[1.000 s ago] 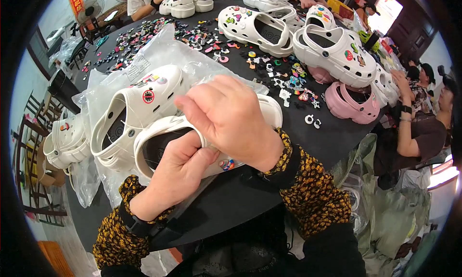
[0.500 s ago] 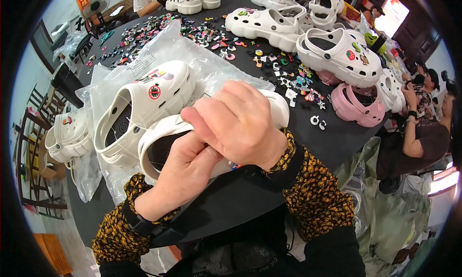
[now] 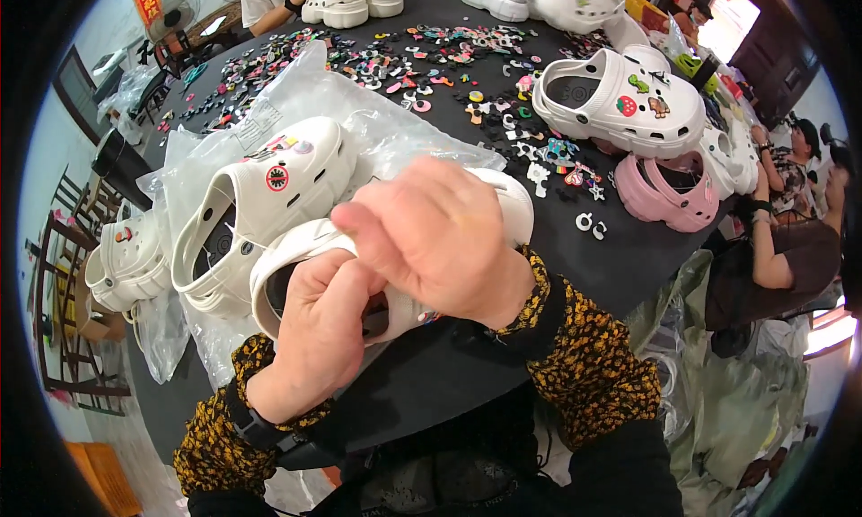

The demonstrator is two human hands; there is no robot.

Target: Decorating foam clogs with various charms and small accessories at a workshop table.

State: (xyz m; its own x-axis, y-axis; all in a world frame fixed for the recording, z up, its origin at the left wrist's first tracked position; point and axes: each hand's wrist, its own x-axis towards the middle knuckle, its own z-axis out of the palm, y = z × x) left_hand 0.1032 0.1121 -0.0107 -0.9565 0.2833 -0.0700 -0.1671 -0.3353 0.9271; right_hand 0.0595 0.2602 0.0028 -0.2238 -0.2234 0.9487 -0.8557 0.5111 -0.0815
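A white clog (image 3: pixel 514 203) lies in front of me at the table's near edge, largely covered by my hands. My left hand (image 3: pixel 325 318) is closed at its foot opening, fingers curled at the inner edge with the tips hidden. Over the clog's upper, my right hand (image 3: pixel 440 243) is curled into a fist, slightly blurred, its thumb toward the left. Whatever its fingers hold is hidden. Just left stands another white clog (image 3: pixel 310 162) bearing charms, including a red-ringed round one. Both rest on or beside a clear plastic bag (image 3: pixel 377 113).
Loose shoe charms (image 3: pixel 431 46) are scattered across the black table (image 3: pixel 575 275). A charm-decorated white clog (image 3: pixel 664 113) and a pink clog (image 3: pixel 660 198) stand right. Another white clog (image 3: pixel 135 252) sits far left. A person's arm (image 3: pixel 269 14) reaches in at the back; people sit at right.
My left hand has shifted down and left, deeper into the clog's opening, its thumb no longer beneath my right fist. At the back right, a white clog has moved away and another appears blurred.
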